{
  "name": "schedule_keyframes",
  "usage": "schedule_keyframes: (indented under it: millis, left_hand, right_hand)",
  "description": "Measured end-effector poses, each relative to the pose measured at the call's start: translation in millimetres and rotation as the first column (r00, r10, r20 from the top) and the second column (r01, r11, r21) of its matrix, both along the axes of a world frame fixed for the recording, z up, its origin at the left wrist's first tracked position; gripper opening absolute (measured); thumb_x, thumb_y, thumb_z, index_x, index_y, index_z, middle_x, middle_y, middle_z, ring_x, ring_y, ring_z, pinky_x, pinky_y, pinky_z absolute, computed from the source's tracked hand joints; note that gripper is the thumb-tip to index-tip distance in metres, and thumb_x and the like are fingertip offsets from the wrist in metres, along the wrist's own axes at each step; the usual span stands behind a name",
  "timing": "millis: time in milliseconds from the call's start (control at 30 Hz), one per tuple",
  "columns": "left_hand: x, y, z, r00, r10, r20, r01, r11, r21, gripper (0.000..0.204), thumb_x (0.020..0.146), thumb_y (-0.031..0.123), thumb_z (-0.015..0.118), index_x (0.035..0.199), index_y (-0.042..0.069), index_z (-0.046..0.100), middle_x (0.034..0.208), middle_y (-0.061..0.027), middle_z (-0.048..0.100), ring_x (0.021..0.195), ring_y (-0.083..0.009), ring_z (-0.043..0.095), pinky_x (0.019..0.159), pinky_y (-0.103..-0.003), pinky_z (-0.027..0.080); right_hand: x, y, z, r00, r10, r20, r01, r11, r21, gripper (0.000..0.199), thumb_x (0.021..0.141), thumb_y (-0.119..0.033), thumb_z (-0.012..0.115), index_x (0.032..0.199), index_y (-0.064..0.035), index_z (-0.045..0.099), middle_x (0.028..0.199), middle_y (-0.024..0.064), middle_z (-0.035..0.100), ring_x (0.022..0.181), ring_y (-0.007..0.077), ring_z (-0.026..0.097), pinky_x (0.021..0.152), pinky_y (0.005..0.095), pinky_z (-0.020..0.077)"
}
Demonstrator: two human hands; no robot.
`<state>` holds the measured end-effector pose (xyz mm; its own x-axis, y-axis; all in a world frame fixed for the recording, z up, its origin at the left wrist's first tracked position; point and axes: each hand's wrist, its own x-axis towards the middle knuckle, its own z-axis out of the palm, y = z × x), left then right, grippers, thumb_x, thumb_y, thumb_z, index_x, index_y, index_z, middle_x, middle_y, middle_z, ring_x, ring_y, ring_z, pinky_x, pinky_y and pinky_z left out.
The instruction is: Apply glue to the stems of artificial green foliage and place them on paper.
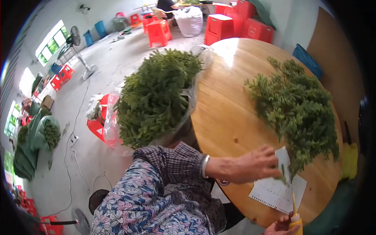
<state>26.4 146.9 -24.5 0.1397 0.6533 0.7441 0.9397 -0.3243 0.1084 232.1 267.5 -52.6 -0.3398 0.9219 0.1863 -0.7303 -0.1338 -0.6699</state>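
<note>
My left hand reaches across the round wooden table, its fingers pinched together on a small green sprig. In my right hand, at the lower edge, is a yellow squeeze bottle with a long thin nozzle pointing up. The nozzle's tip is close to the sprig; whether they touch I cannot tell. Under both lies a spiral-edged sheet of paper, with a white strip just beyond. A heap of green artificial-looking branches covers the table's right side.
The wooden table curves around my right. A big plastic bag of green branches stands left of it, beside a red stool. Cables and a standing fan are on the floor. Red stools and a seated person are farther back.
</note>
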Motion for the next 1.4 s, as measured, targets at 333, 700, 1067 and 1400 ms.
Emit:
schedule_keyframes:
  millis: [333,700,1067,1400]
  left_hand:
    - [-214.2,-130.0,87.7,0.562,0.778,-0.282,-0.722,0.627,0.292,0.043,0.069,-0.002,0.057,0.107,0.017,0.067,0.098,-0.0046,0.065,0.090,-0.0196,0.056,0.083,-0.035,0.042]
    - [-246.3,-210.5,74.8,0.557,0.825,-0.102,-0.819,0.565,0.100,0.030,0.078,0.002,0.059,0.107,0.004,0.067,0.107,-0.0115,0.065,0.094,-0.0259,0.060,0.084,-0.035,0.047]
    - [-70.1,47.0,-26.7,0.998,-0.022,-0.060,0.018,0.998,-0.065,0.014,0.083,0.011,0.065,0.096,0.008,0.068,0.098,-0.0054,0.067,0.091,-0.0157,0.058,0.082,-0.029,0.046]
    - [-48.4,149.4,-53.7,0.955,0.007,-0.296,-0.015,1.000,-0.025,0.018,0.080,0.011,0.066,0.097,0.011,0.067,0.094,-0.0029,0.052,0.081,-0.0151,0.048,0.074,-0.028,0.045]
  right_hand:
    - [-24.2,16.1,-10.6,0.998,0.035,-0.060,-0.032,0.999,0.039,0.047,0.092,-0.039,0.056,0.115,0.0018,0.054,0.091,0.0139,0.061,0.061,0.0115,0.047,0.055,0.0188,0.0390]
    - [71.7,-15.7,-22.3,0.978,-0.209,0.020,0.210,0.977,-0.029,0.047,0.092,-0.038,0.056,0.116,0.0020,0.053,0.094,0.0146,0.061,0.064,0.0124,0.047,0.055,0.0197,0.0388]
    - [26.6,10.3,-51.1,0.909,-0.416,-0.036,0.408,0.904,-0.126,0.050,0.091,-0.042,0.057,0.109,0.0040,0.053,0.091,0.0168,0.060,0.065,0.0123,0.048,0.055,0.0194,0.0410]
    - [0.6,-3.6,-53.5,0.894,-0.447,0.006,0.446,0.891,-0.089,0.050,0.092,-0.043,0.056,0.111,0.0038,0.053,0.090,0.0165,0.062,0.067,0.0120,0.053,0.056,0.0197,0.0435]
